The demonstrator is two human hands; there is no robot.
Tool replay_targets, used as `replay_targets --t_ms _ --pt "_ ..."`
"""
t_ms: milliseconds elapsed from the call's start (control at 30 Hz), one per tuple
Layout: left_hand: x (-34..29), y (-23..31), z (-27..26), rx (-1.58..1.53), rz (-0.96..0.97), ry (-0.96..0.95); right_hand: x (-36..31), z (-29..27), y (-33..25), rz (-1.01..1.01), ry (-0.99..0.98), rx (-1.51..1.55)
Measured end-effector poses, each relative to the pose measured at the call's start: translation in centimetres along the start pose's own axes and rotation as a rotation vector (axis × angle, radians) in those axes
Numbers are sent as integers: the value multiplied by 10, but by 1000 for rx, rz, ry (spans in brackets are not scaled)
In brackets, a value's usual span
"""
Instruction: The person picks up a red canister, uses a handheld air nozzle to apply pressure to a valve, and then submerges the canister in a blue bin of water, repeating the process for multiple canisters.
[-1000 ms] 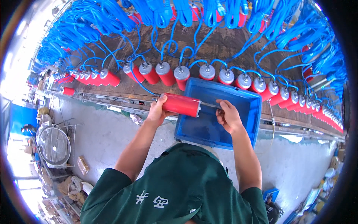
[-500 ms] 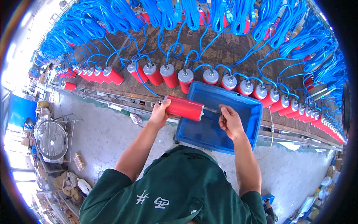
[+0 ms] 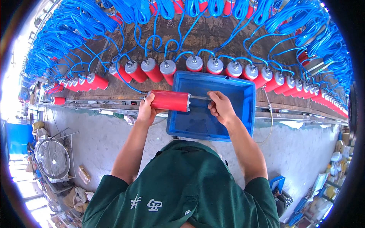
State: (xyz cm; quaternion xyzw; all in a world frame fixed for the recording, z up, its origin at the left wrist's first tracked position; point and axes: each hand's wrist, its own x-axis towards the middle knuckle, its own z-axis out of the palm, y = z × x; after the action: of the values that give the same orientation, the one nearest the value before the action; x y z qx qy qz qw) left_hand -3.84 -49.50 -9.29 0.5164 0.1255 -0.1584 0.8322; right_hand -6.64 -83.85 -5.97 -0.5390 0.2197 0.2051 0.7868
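My left hand is wrapped round the cable end of a red cylinder, held nearly level. A blue cable leads from that end back to the bench. At the cylinder's other, silver-rimmed end is a thin metal rod lying along its axis. My right hand pinches the rod's far end with thumb and curled fingers. Whether the rod is a shaft or a tool is not clear. Below both, a blue plastic tray juts out from the bench edge.
Several red cylinders with grey caps stand along the wooden bench, joined to blue cables. Coiled blue cables fill its far side. A thin pale hose hangs right of the tray. A round wire-fronted fan is on the floor at left.
The bench and tray have shifted left and up in the picture. The red cylinder has turned closer to level, with the rod still between it and my right hand.
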Motion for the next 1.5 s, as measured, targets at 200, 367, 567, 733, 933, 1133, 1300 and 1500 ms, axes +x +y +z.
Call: replay_targets --t_ms 200,367,567,733,933,1133,1300,1500 --pt "-1 0 -1 -16 -24 19 -21 1 -2 -488 56 -647" --pt "-1 2 1 -12 -13 2 -12 -9 -4 -898 -25 -935" --pt "-5 3 4 59 41 -34 -4 1 -15 -33 -12 -213" --pt "-9 5 8 93 45 -59 1 4 -11 -2 -34 -67" --pt "-5 2 6 58 -2 -12 -20 -13 -8 -774 85 -912" --pt "-4 2 9 65 46 34 -5 -16 -10 -781 55 -914" --pt "-4 1 10 94 27 19 -11 -28 -16 -770 39 -882" --pt "-13 -2 3 45 76 76 -27 -150 -39 -805 844 -844"
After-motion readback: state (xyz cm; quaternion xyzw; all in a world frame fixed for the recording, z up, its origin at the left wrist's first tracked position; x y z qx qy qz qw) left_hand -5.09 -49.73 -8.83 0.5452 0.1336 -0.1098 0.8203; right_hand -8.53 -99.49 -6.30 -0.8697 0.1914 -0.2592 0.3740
